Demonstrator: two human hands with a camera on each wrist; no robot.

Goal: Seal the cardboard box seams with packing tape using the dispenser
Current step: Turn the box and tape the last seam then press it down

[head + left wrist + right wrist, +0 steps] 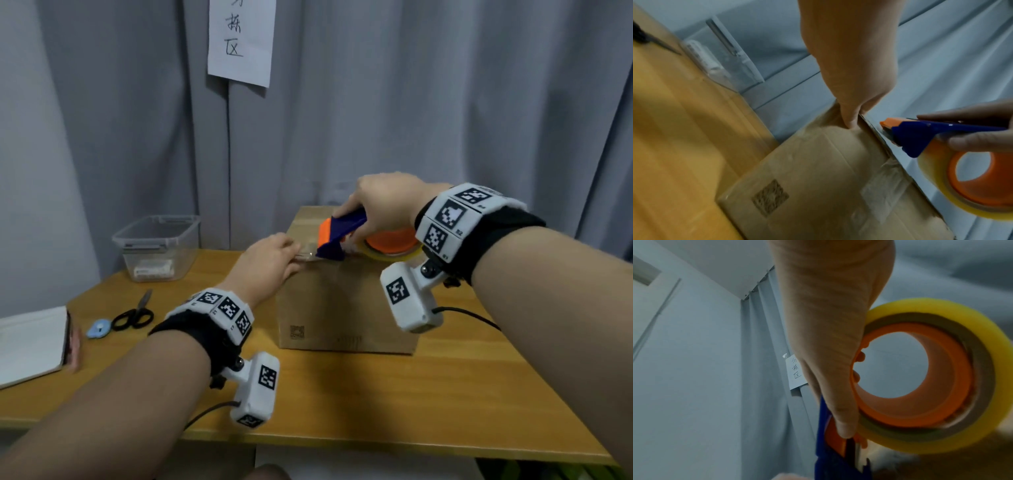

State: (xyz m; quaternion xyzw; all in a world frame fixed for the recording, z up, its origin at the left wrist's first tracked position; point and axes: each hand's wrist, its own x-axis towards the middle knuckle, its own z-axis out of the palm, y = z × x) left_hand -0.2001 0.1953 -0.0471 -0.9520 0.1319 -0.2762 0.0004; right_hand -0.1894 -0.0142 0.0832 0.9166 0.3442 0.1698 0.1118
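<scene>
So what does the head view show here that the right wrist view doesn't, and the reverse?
Only the head view shows the cardboard box, the left hand pressing on the box's top edge, the scissors and the clear bin. Only the right wrist view looks through the tape roll, showing its open orange core. Both show the right hand gripping the dispenser and the paper sign.

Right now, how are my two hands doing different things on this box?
The right hand grips the blue and orange tape dispenser above the cardboard box; the left hand holds no tool. The right hand is curled round the dispenser; the left hand lies flatter, its fingers at the tape end on the box's top edge. Both are at the box top, each with a wrist camera.
</scene>
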